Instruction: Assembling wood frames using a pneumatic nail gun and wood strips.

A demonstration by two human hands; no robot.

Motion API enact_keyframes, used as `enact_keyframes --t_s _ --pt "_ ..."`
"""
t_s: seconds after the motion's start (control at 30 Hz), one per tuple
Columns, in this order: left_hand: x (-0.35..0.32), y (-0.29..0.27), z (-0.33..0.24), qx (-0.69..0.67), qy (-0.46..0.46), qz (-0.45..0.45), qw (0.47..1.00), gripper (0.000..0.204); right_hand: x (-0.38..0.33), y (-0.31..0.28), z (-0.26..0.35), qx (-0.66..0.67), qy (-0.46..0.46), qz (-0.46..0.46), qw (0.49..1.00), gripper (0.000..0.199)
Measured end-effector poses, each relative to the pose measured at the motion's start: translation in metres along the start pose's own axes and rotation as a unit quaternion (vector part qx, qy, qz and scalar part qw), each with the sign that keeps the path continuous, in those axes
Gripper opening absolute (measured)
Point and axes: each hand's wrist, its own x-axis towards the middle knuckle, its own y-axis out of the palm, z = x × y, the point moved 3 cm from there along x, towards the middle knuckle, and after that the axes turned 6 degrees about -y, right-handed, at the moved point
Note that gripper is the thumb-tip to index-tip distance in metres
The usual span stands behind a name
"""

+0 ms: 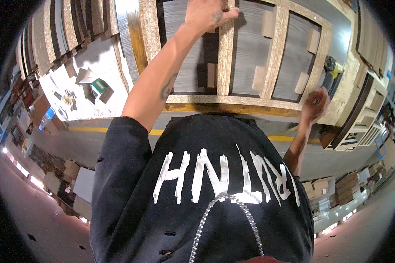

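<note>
A light chipboard frame (226, 52) with crosswise slats lies over a grey wood-grain panel (252, 37). My left hand (208, 15) reaches across it at the top edge of the view, its thumb stretched out over a slat; the picture cuts off part of the fingers. Near the frame's close right corner is my right hand (317, 105), fingers curled in; whatever they may hold is too small to tell. Just beyond that hand lies a yellow and black power tool (333, 68). Small pale wood blocks (259, 78) sit against the slats.
On the left, a white-topped surface (57, 83) bears a green box (99, 85) and a pair of gloves (67, 100). Stacked boards (74, 22) stand behind it. A plastic bottle (47, 118) is near its edge. More wooden frames (360, 127) are at the right.
</note>
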Motion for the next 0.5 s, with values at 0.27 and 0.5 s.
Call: enact_keyframes --t_s 0.27,0.5 --pt "-0.006 0.003 -0.001 0.035 0.003 -0.009 0.999 0.086 -0.083 0.022 0.190 0.374 0.016 0.328 0.868 0.031" --pt "-0.005 0.007 0.005 0.043 -0.004 -0.009 0.999 0.085 -0.063 0.057 0.244 0.079 -0.099 0.509 0.852 0.048"
